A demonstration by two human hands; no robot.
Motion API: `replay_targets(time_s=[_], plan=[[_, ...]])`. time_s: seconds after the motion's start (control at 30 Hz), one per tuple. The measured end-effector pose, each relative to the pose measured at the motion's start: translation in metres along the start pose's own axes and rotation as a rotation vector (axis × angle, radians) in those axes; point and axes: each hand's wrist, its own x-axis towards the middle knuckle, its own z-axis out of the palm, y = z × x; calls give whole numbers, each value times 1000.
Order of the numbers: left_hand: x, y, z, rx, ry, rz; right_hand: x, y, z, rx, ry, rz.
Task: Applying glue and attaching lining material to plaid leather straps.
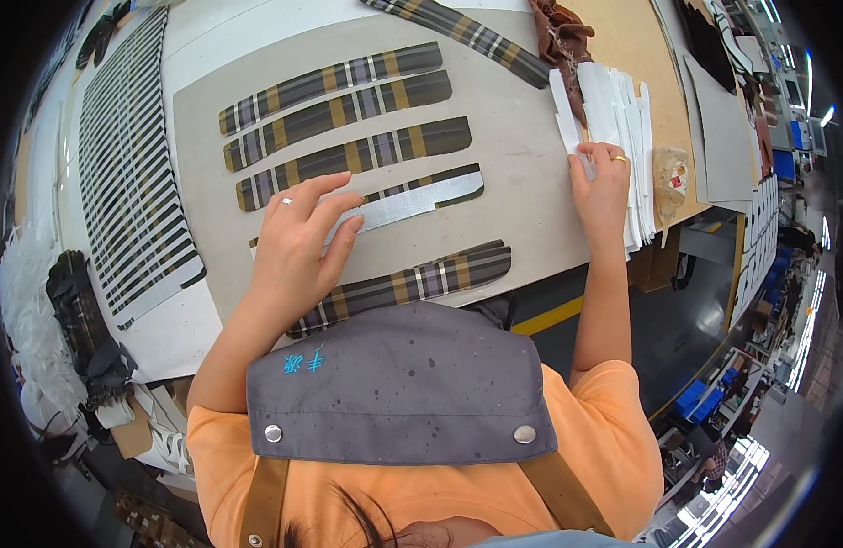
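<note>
My left hand (310, 224) is over the left part of a plaid fabric strip (460, 196), its fingers apart and bent. Along that strip lies a narrow pale, slightly shiny strip (408, 205), whose left end my hand hides. Whether my fingertips press on it I cannot tell. At the right, my right hand (601, 183) pinches a white strip (564, 114) at the left side of a fanned stack of white strips (622, 119). Above my left hand, further plaid strips (348, 114) lie in rows, and a plaid pile (440, 277) sits near the table's front edge.
A grey board (517, 151) lies beneath the plaid strips. Long plaid pieces (449, 32) cross its far edge beside crumpled brown material (563, 41). A tan taped lump (670, 178) is right of the stack. Striped pieces (133, 164) cover the left side.
</note>
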Motion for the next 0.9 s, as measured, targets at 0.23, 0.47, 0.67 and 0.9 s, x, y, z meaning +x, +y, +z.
replay_targets(time_s=[0.23,0.47,0.67,0.9], plan=[[-1,-3,2,-35,13,23,3,-4,-1,72,-126,68],[8,6,0,-452,-67,-179,-4,-90,-39,640,-135,-48],[20,-1,-2,-1133,1,-475,12,-145,-29,574,-527,-521],[2,-40,-12,-1014,283,-562,45,-147,7,987,-874,-139]])
